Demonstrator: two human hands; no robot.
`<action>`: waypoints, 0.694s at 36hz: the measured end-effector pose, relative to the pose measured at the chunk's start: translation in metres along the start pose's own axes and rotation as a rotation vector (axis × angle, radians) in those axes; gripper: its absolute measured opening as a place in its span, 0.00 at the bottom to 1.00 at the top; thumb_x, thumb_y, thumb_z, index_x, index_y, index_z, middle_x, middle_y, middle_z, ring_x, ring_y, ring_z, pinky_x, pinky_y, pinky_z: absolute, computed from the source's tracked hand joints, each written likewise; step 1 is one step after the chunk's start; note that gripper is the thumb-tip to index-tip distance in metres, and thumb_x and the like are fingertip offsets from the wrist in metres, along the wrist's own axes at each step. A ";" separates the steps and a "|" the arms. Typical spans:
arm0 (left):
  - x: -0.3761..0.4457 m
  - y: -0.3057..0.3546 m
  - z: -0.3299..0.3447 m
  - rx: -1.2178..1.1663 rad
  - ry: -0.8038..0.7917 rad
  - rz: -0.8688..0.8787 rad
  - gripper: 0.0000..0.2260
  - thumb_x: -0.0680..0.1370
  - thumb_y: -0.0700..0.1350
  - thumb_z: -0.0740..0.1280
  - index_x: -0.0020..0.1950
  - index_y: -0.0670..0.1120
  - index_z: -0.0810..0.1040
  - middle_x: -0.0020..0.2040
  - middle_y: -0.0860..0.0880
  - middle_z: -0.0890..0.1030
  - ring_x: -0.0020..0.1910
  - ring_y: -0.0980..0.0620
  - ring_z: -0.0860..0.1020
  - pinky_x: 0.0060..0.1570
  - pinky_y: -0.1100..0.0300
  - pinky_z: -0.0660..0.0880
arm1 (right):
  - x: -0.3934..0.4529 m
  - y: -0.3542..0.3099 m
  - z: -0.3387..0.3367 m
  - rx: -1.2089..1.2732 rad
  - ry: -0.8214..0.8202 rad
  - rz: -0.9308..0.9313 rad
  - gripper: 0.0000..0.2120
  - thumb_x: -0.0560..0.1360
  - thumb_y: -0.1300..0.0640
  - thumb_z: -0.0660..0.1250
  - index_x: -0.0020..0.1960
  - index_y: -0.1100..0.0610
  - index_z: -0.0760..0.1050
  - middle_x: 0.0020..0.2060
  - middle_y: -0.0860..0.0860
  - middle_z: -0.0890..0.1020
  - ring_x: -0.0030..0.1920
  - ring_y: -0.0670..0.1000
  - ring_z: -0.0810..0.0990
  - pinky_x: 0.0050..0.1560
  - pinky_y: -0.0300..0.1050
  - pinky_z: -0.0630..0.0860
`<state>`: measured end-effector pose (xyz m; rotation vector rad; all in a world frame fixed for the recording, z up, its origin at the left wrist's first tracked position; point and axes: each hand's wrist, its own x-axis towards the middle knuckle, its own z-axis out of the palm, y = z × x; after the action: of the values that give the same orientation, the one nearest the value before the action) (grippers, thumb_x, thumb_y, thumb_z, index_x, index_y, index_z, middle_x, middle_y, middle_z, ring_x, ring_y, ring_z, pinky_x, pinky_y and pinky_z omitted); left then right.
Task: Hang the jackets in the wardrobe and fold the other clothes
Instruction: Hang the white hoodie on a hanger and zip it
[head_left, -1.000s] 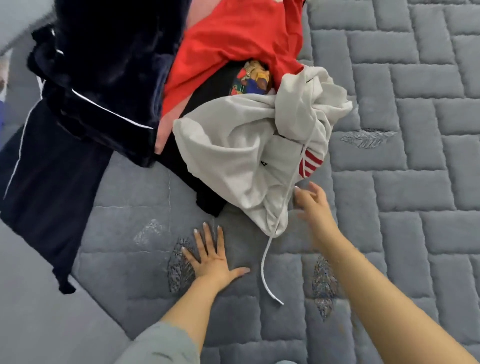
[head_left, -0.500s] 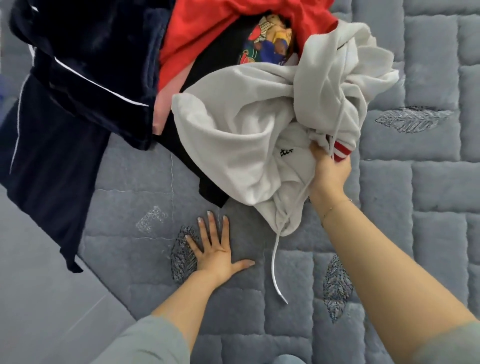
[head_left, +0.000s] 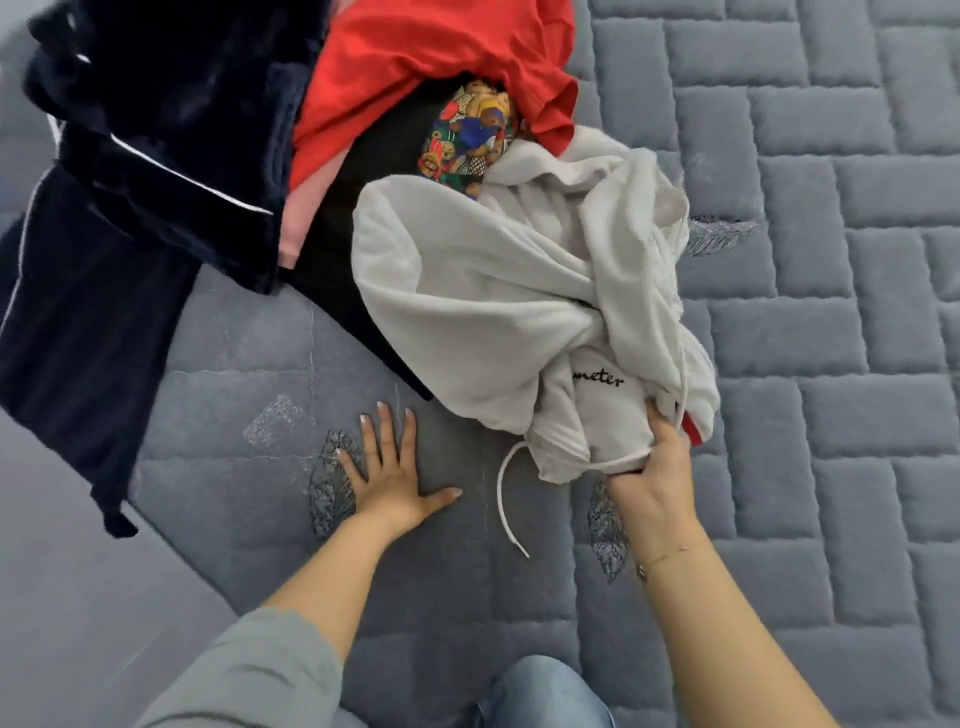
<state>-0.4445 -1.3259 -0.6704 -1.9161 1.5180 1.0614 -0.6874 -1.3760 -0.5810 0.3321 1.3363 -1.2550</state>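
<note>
1. A grey quilted mattress (head_left: 779, 364) is filling most of the view, stitched in brick-like blocks with leaf motifs.
2. A navy garment (head_left: 130, 208) with white piping is lying at 10 o'clock, partly hanging over the mattress edge.
3. A white hoodie (head_left: 493, 312) is sitting bunched just right of centre, black lettering showing near its lower edge and a red patch at 4 o'clock of the bundle.
4. A red garment (head_left: 415, 62) is lying at 12 o'clock, overlapping a black garment (head_left: 374, 156) and a bear-print fabric (head_left: 467, 135), which is touching the hoodie's top.
5. The right hand (head_left: 649, 467) is grasping the hoodie's lower edge, fingers curled into the cloth.
6. The left hand (head_left: 389, 478) is resting flat on the mattress at 7 o'clock of the hoodie, fingers spread, gripping nothing.
7. A white drawstring (head_left: 504, 499) is trailing from the hoodie onto the mattress between the hands.
</note>
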 end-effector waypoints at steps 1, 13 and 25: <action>-0.009 -0.003 -0.003 -0.004 -0.007 0.026 0.55 0.70 0.72 0.63 0.66 0.57 0.17 0.65 0.50 0.13 0.65 0.47 0.16 0.61 0.39 0.21 | -0.014 -0.002 -0.005 -0.029 0.003 -0.034 0.12 0.79 0.58 0.64 0.61 0.56 0.78 0.57 0.55 0.83 0.60 0.57 0.80 0.62 0.58 0.75; -0.231 -0.030 -0.049 -1.319 -0.071 0.103 0.24 0.78 0.46 0.68 0.72 0.54 0.65 0.71 0.51 0.70 0.64 0.53 0.72 0.60 0.55 0.70 | -0.244 0.012 -0.045 -0.370 -0.181 -0.346 0.16 0.72 0.52 0.72 0.60 0.52 0.80 0.57 0.54 0.84 0.56 0.55 0.83 0.46 0.45 0.81; -0.373 -0.021 -0.099 -1.931 -0.683 0.122 0.26 0.77 0.61 0.61 0.66 0.44 0.77 0.64 0.38 0.78 0.66 0.42 0.74 0.70 0.47 0.67 | -0.429 0.040 -0.048 -0.397 -0.258 -0.462 0.15 0.74 0.49 0.68 0.53 0.59 0.84 0.51 0.60 0.85 0.51 0.57 0.84 0.43 0.44 0.81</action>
<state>-0.4297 -1.1749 -0.3146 -1.6307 -0.2215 3.3751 -0.5741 -1.1171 -0.2527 -0.4275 1.4402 -1.3123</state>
